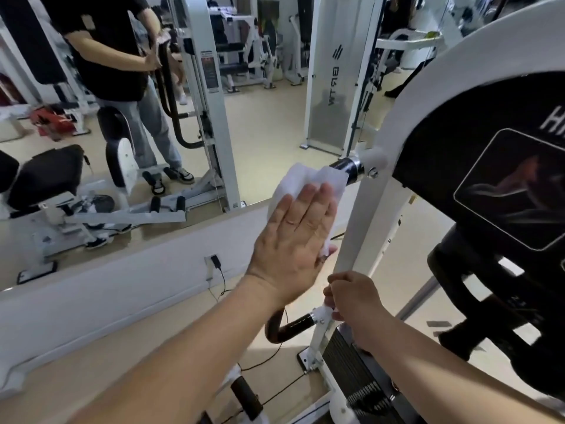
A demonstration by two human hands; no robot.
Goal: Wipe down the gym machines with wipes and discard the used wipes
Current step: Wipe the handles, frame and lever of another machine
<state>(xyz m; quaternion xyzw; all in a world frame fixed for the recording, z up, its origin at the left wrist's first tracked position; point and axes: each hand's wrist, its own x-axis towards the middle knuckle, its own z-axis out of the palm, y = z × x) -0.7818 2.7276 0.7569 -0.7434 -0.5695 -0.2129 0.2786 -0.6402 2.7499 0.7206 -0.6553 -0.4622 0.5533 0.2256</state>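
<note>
My left hand (293, 240) lies flat with straight fingers on a white wipe (305, 179) and presses it against the upper black handle (348, 168) of a white gym machine. The wipe covers most of that handle; only its shiny end by the frame shows. My thumb peeks out under the wipe's lower edge. Lower down, my right hand (354, 304) grips the machine's white upright post (363, 224), just above a second, curved black handle (290, 327).
A black shroud with a diagram (489, 163) fills the right. The weight stack (357, 377) sits below my right arm. A wall mirror (122, 117) ahead reflects a person and other machines. A plugged-in cable (215, 263) trails down the low white wall.
</note>
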